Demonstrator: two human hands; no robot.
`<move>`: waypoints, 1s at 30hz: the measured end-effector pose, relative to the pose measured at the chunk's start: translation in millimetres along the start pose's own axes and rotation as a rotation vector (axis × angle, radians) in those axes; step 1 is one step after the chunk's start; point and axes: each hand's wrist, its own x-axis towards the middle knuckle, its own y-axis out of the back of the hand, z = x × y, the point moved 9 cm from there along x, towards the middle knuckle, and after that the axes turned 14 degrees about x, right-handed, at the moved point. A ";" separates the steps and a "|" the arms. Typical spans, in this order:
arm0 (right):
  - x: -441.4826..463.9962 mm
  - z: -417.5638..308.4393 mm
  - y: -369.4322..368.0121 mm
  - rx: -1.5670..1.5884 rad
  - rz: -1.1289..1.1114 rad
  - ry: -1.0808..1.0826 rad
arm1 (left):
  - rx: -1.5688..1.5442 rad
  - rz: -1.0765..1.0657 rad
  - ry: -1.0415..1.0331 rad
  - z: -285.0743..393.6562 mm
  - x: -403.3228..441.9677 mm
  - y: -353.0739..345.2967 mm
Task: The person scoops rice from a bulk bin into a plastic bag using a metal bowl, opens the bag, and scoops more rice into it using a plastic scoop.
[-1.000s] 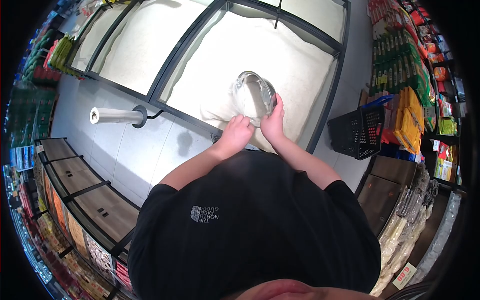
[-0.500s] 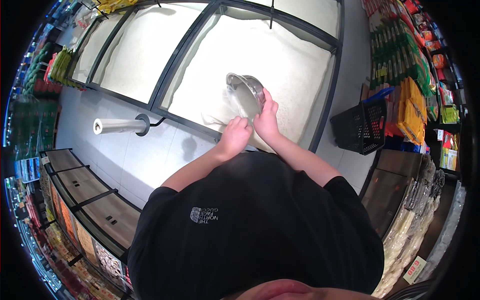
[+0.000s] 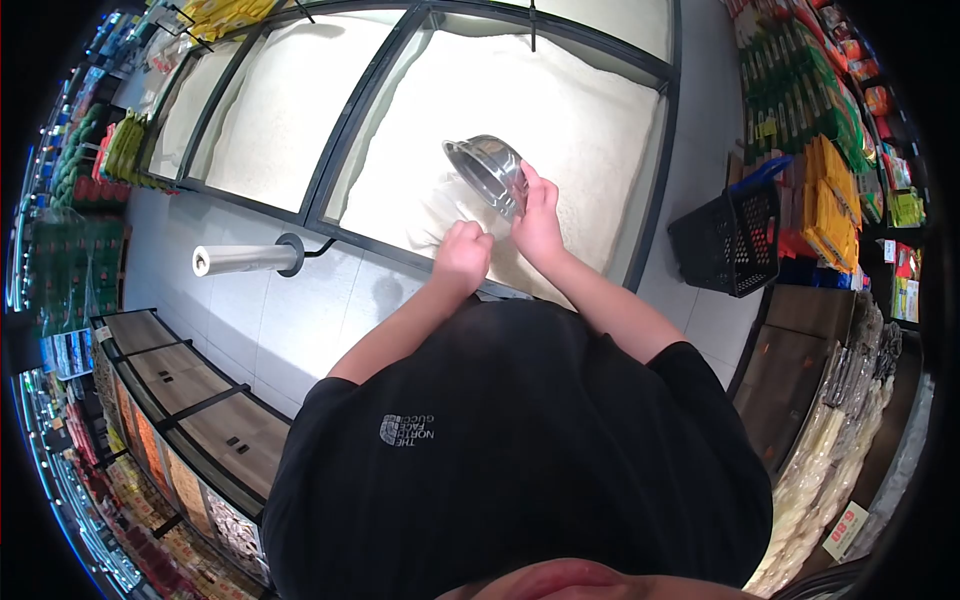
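Note:
My right hand [image 3: 537, 220] grips a shiny metal bowl [image 3: 488, 172] by its side. The bowl is tilted steeply, its mouth turned down and left, and its outer wall faces me. In my closed left hand [image 3: 463, 257] is the gathered edge of a clear plastic bag [image 3: 440, 212], which hangs just below the bowl's rim. Both hands are over the near part of a bin filled with a fine white, grain-like foodstuff [image 3: 560, 110]. Glare hides the exact outline of the bag, and I cannot tell what is inside it.
More bins of white stuff [image 3: 295, 100] adjoin on the left, divided by dark frames. A roll of clear bags [image 3: 240, 258] sticks out from the bin's front. On the right stands a black shopping basket [image 3: 730, 235] by packed shelves. Low wooden-topped cabinets [image 3: 190, 385] flank me.
My right hand has tipped the bowl further over, so its outside now shows instead of its inside. My left hand has shifted slightly left with the bag.

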 end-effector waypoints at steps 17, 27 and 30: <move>-71.8 181.0 116.7 -0.375 -0.163 -0.590 | 0.053 -0.058 -0.008 6.7 -8.4 -12.3; -76.8 215.0 72.6 -0.579 -0.508 -0.672 | -0.096 -0.176 0.159 -8.5 -8.9 1.5; -55.2 160.6 77.3 -0.854 -0.568 -0.579 | -0.103 -0.093 0.106 -15.4 -6.6 9.8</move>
